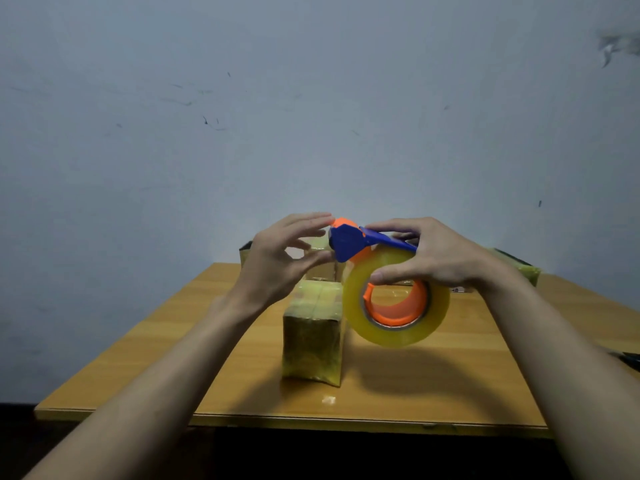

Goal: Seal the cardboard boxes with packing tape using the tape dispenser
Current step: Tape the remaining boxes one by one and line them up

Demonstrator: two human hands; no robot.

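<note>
My right hand [429, 254] grips a blue and orange tape dispenser [353, 239] with a large roll of clear yellowish tape [394, 327], held in the air above the table. The thumb hooks into the roll's orange core. My left hand [280, 258] is at the dispenser's front end, fingers and thumb spread around the orange tip, touching it lightly. Below stands a small cardboard box [313, 344] wrapped in shiny tape, upright on the wooden table [173, 358]. Behind my left hand another box [320, 261] is partly hidden.
A further taped box [519, 268] sits at the table's far right, mostly behind my right hand. A small scrap of tape [328, 399] lies near the front edge. A dark object [627, 358] pokes in at the right edge. A plain grey wall stands behind.
</note>
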